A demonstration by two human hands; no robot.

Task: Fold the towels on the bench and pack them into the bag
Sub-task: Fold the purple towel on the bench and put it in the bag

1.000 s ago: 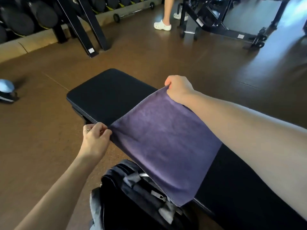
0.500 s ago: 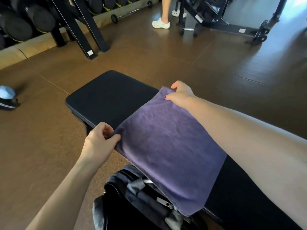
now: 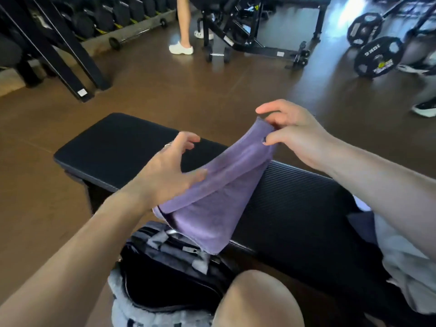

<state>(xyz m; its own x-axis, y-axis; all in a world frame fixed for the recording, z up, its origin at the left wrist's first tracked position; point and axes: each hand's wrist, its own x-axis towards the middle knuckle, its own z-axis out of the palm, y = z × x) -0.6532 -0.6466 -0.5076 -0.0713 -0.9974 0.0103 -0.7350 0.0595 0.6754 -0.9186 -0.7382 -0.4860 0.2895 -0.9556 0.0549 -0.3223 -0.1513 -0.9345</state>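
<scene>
My right hand pinching the far corner of the purple towel, towel lifted above the black bench, my left hand spread loose against its left edge, open bag near, below

Views: one, head-worn, wide-angle.
Facing: forward and down, over the counter toward the gym floor.
Nearness: close; forearms fill the foreground.

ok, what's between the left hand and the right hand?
Head view: the purple towel spans the gap, folded over. The right hand pinches its far corner; the left hand lies spread on its near part. Behind the towel shows bare black bench.
</scene>
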